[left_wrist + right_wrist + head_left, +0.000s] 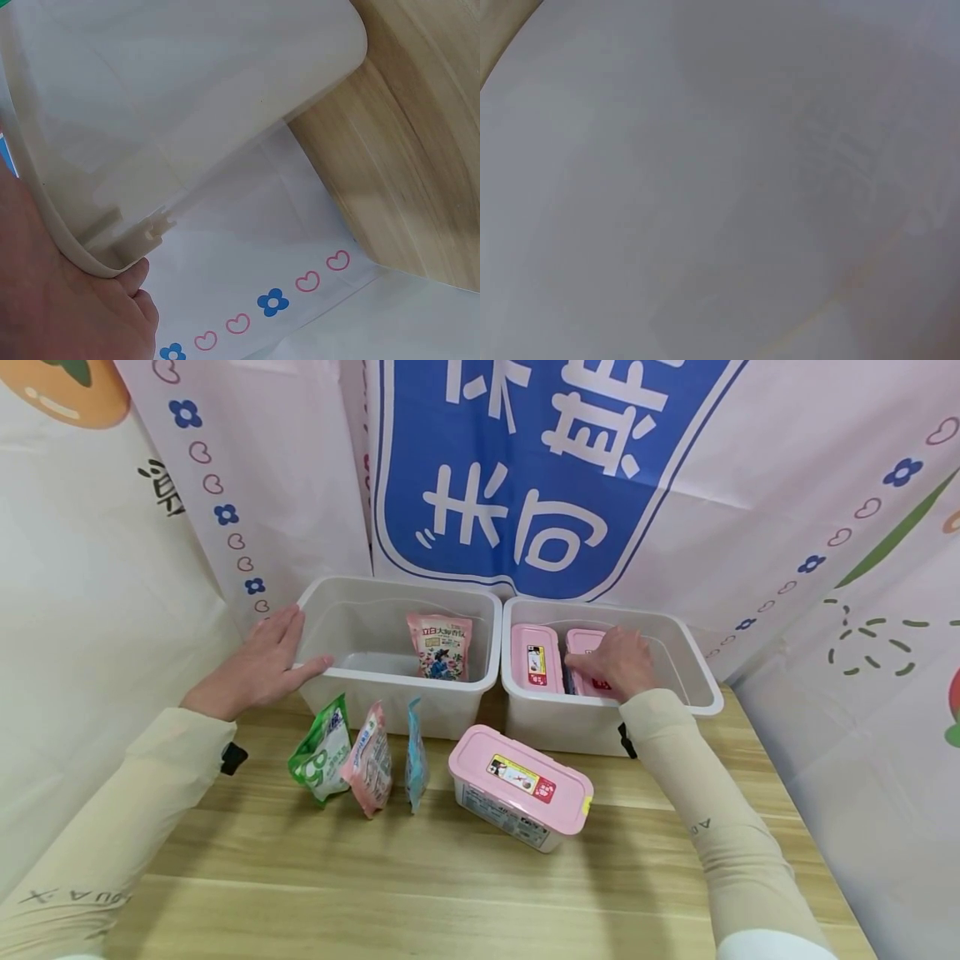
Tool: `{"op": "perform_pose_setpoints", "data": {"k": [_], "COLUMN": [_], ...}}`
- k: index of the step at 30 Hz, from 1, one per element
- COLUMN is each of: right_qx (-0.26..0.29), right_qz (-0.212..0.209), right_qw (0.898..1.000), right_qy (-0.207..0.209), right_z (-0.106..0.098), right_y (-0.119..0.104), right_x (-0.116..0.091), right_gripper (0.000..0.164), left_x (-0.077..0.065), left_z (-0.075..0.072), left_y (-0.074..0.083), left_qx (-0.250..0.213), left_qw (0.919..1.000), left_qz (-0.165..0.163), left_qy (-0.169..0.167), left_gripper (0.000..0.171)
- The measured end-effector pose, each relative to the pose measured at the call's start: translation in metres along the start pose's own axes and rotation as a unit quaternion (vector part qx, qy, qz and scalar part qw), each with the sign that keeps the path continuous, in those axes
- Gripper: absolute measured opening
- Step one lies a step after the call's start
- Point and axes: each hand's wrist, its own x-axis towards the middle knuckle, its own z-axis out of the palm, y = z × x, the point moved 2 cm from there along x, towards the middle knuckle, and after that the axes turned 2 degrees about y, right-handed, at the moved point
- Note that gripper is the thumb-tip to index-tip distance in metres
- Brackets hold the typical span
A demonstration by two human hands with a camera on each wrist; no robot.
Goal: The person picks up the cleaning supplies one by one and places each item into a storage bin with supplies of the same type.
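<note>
Fingers extended, my left hand (258, 664) rests on the left corner of the left grey-white bin (405, 693), thumb over its front rim. In the left wrist view this hand (82, 285) lies against the bin's rim. A pink printed pouch (441, 647) stands inside that bin. Within the right bin (682, 681), my right hand (618, 664) grips a pink-lidded box (585, 642) from above, partly hiding it. Another pink-lidded box (536, 658) sits to its left. The right wrist view shows mostly a blurred pale surface, without a clear hand.
In front of the bins on the wooden table (337, 893) stand a green-white pouch (324, 752), a pink pouch (370, 764) and a blue pouch (416, 760) seen edge-on. A third pink-lidded box (521, 785) is to their right. Printed cloth (300, 468) hangs behind the bins.
</note>
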Motion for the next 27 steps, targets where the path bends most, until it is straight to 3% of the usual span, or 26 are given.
{"op": "perform_pose_setpoints", "data": {"k": [17,27], "right_qx": [-0.012,0.000], "right_qz": [-0.006,-0.007], "right_qw": [1.000,1.000], "right_qy": [0.001,0.003], "right_z": [0.0034,0.0048], "right_y": [-0.0029,-0.0023], "right_x": [-0.0017,-0.0035], "right_gripper": [0.081,0.079], "left_x": [-0.0004,0.0005], "left_z": [-0.0004,-0.0004], "left_y": [0.0003,0.0002], "left_qx": [0.003,0.000], "left_qw": [0.9999,1.0000], "left_qz": [-0.006,0.002], "left_qy": [-0.009,-0.002], "left_gripper": [0.104,0.103]}}
